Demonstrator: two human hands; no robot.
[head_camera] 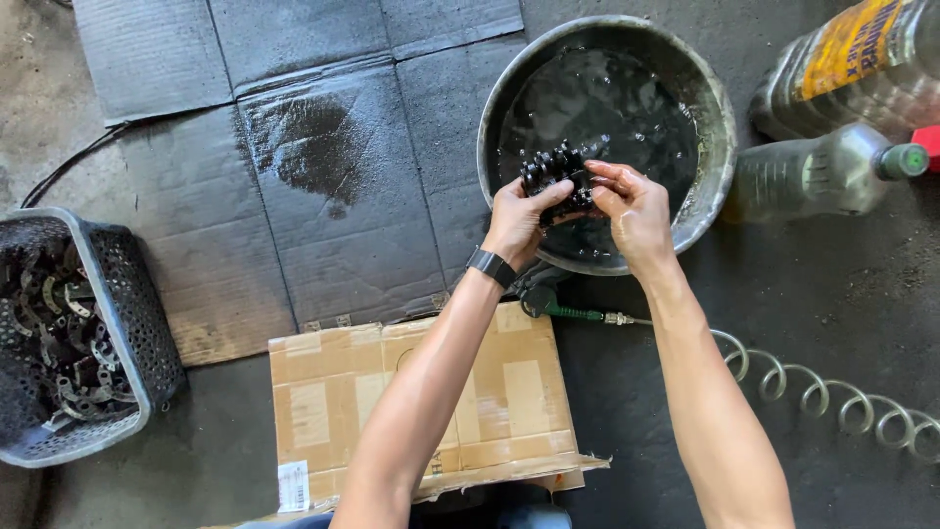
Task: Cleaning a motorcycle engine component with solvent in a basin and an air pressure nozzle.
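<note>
My left hand (519, 217) and my right hand (634, 206) both grip a black toothed sprocket (556, 174), wet and oily, over the near side of a round metal basin (723, 147). The basin holds dark liquid with bubbles on its surface. A black band sits on my left wrist. My fingers wrap around the lower part of the sprocket, so only its upper teeth show.
A grey plastic basket (137, 323) with several metal parts stands at the left. A flattened cardboard box (490, 392) lies under my arms, wet grey cardboard sheets (313, 147) beyond it. A coiled air hose (832, 397) with its nozzle runs at right. Two plastic bottles (822, 171) lie at top right.
</note>
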